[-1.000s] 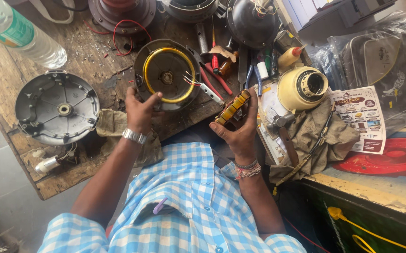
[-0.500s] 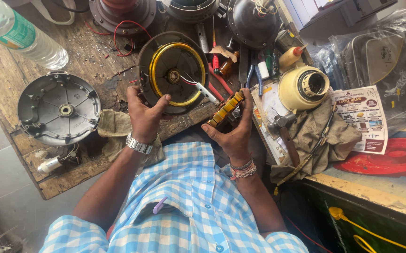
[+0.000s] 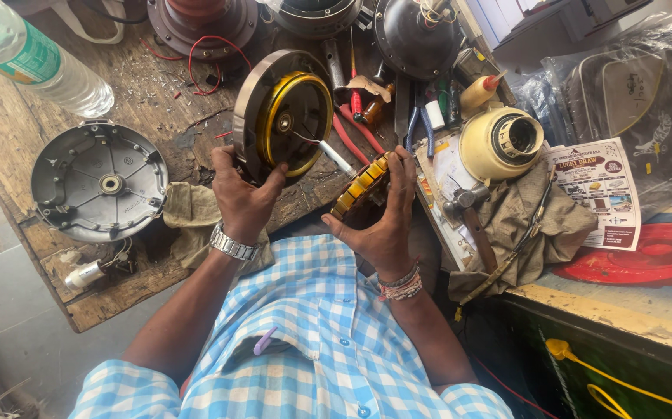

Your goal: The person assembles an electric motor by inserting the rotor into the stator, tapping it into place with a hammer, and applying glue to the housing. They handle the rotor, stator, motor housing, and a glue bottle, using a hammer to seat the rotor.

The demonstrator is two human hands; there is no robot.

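A person at a cluttered repair surface holds two parts of a ceiling fan motor, one in each hand.

The left hand grips the rim of a round motor housing with a gold inner ring, tilted on edge. The right hand clasps a copper-wound stator, just beside the housing and apart from it. The work looks mid-assembly or disassembly; bringing the parts together would call for aligning the stator with the housing's central shaft. A grey motor cover lies to the left.
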